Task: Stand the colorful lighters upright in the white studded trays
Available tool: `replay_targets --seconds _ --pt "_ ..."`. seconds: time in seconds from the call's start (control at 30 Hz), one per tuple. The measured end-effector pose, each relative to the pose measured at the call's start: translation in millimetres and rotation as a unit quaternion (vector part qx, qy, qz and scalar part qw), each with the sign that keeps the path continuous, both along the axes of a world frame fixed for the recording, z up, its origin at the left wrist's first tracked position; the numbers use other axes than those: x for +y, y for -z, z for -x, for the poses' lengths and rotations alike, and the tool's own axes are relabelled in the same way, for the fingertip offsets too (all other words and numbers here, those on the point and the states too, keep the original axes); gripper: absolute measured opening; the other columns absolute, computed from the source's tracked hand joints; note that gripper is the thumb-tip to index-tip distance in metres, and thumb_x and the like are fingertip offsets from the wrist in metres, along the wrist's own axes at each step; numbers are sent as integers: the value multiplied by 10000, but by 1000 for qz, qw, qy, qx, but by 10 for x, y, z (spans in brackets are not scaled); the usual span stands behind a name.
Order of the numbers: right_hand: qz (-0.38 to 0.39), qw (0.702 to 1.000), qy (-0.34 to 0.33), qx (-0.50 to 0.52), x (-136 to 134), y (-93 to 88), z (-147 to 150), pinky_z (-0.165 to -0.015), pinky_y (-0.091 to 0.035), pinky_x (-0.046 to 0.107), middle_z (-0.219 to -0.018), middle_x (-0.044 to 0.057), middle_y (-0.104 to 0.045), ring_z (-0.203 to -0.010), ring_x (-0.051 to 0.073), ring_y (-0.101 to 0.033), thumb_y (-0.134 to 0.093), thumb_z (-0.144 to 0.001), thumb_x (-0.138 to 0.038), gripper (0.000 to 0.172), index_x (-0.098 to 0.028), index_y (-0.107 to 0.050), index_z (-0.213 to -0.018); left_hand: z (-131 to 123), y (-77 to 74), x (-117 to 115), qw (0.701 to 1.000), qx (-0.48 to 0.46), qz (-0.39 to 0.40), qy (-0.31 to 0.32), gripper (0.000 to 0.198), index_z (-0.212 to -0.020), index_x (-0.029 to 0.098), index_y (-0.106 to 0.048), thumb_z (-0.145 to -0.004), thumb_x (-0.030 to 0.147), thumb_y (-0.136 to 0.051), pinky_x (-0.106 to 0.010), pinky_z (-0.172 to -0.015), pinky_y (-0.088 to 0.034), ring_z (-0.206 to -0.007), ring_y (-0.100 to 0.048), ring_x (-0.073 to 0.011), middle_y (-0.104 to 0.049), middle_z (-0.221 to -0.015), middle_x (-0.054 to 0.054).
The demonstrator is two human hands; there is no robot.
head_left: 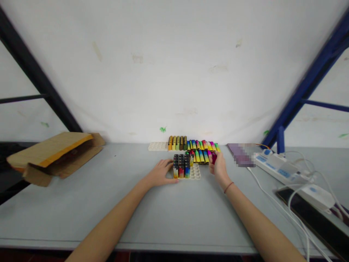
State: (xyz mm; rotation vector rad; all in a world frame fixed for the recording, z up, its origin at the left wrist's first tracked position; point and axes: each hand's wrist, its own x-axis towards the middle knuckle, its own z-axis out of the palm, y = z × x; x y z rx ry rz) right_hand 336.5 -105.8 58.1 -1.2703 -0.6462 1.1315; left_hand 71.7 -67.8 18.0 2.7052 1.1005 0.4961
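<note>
My left hand is at the left end of a white holed tray, thumb along its front edge and fingers behind, steadying it. Several multicoloured lighters with black tops stand upright in the tray's left part, while holes at its right show bare. My right hand is closed around a dark red lighter, held just right of the tray; its lower part is hidden by the fingers. Behind the tray, bright rainbow-coloured lighters lie side by side in two rows.
Against the wall stands another white holed tray, its right part filled with yellow, green and brown lighters. An open cardboard box lies left. To the right are a blurred purple item, a power strip, white cables and a dark phone-like slab.
</note>
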Motion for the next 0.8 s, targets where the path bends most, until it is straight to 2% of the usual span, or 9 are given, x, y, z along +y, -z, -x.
replay_targets --seconds 0.17,0.33,0.4,0.47,0.53,0.63,0.73,0.8 --pt "-22 1000 -7 15 4 4 -50 -302 -92 209 -324 -78 -192 -283 77 -117 -270 -847 -465 404 -250 -287 -505 2 -24 -9 1000 11 8 1 819 -1333 156 -484 -737 704 -605 -487 -1076 -319 -1233 -431 -353 -474 -1355 -154" --pt "-39 998 16 -38 25 44 -63 -313 -109 209 -339 -73 -218 -281 77 -170 -286 -860 -448 394 -243 -312 -524 2 -26 -13 1000 7 1 0 822 -1338 159 -483 -740 711 -597 -476 -1084 -312 -1239 -429 -350 -472 -1355 -148" --pt "-30 998 -4 -47 21 60 -33 -317 -124 214 -362 -80 -236 -291 80 -184 -289 -873 -502 401 -243 -341 -571 0 -31 -16 1000 12 5 -2 829 -1339 148 -480 -740 709 -597 -471 -1087 -311 -1244 -424 -348 -465 -1360 -154" --pt "-61 995 -38 -72 -1 64 7 -327 -157 215 -411 -88 -276 -314 83 -220 -338 -873 -553 386 -242 -367 -646 -3 -42 -20 1000 19 11 -3 836 -1338 136 -481 -738 705 -602 -471 -1088 -310 -1247 -422 -351 -462 -1363 -162" --pt "-138 980 -74 -125 -36 56 41 -357 -235 214 -477 -88 -338 -361 92 -296 -415 -870 -560 340 -242 -401 -749 -6 -53 -23 1000 22 14 -4 834 -1339 137 -479 -738 701 -605 -475 -1089 -310 -1247 -422 -353 -461 -1365 -162" --pt "-244 934 -101 -242 -75 43 54 -506 -401 237 -609 -41 -484 -531 124 -474 -446 -895 -513 287 -229 -474 -877 -8 -59 -24 1000 24 12 -4 830 -1340 141 -477 -742 701 -602 -476 -1087 -312 -1244 -424 -353 -460 -1366 -160" --pt "-276 889 -107 -349 -65 68 37 -664 -467 273 -865 52 -619 -781 168 -577 -479 -895 -472 297 -193 -576 -928 -9 -51 -22 1000 23 6 -2 829 -1339 132 -476 -746 697 -605 -471 -1084 -315 -1238 -429 -351 -462 -1362 -165" --pt "-277 878 -120 -371 -41 110 30 -723 -487 293 -988 83 -641 -866 187 -600 -503 -889 -443 300 -181 -611 -989 -10 -44 -22 1000 22 4 -1 824 -1339 129 -474 -749 688 -609 -469 -1082 -316 -1238 -428 -351 -464 -1359 -167"
